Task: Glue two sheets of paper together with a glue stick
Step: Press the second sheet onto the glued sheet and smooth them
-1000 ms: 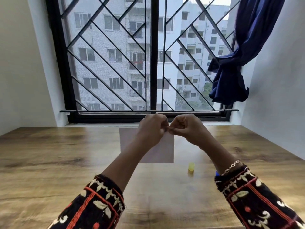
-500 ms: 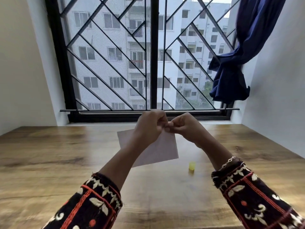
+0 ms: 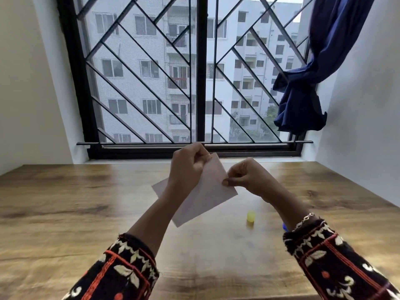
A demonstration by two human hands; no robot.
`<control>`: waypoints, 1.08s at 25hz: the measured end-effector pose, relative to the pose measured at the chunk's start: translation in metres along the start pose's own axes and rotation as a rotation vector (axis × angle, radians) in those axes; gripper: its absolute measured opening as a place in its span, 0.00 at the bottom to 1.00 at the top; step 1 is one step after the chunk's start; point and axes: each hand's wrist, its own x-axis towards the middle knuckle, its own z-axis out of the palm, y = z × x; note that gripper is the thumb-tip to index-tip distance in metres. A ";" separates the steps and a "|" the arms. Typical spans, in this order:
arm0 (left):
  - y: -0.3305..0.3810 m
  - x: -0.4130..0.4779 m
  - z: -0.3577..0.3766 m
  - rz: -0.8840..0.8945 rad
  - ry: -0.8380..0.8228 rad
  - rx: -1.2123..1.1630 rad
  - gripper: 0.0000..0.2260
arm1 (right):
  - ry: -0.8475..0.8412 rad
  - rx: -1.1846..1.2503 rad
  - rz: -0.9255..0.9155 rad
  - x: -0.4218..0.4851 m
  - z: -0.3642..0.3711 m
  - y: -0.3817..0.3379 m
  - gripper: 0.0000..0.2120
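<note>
A pale sheet of paper [image 3: 205, 195] is tilted up over the wooden table [image 3: 65, 202], turned like a diamond. My left hand [image 3: 187, 167] pinches its top corner. My right hand [image 3: 246, 176] pinches its right edge between thumb and fingers. Whether this is one sheet or two pressed together cannot be told. A small yellow cap [image 3: 251, 217] stands on the table to the right of the paper. A bit of blue, possibly the glue stick [image 3: 285, 226], peeks out from behind my right wrist.
A barred window [image 3: 201, 83] runs along the table's far edge. A dark blue curtain [image 3: 303, 100] hangs knotted at the right. White walls close in on both sides.
The paper has turned clockwise and lifted from nearly flat to tilted. My hands, which were pinching together at one corner, have come apart; the right one slid down the right edge.
</note>
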 end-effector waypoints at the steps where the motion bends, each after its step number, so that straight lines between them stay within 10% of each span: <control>1: -0.001 0.000 -0.002 -0.028 0.021 -0.022 0.07 | 0.003 -0.007 0.020 -0.001 0.000 0.003 0.05; 12: -0.031 -0.019 -0.007 -0.311 0.260 -0.348 0.11 | 0.147 0.380 0.020 -0.011 0.006 0.006 0.03; 16: -0.025 -0.022 -0.014 -0.079 0.381 -0.042 0.06 | 0.154 0.297 0.001 -0.008 0.007 0.000 0.07; 20: 0.000 -0.016 -0.008 0.272 0.042 0.243 0.08 | 0.150 0.126 -0.020 -0.003 0.012 -0.005 0.04; 27: 0.015 -0.010 -0.001 0.178 -0.238 0.339 0.02 | 0.132 0.032 -0.088 -0.004 0.016 -0.016 0.05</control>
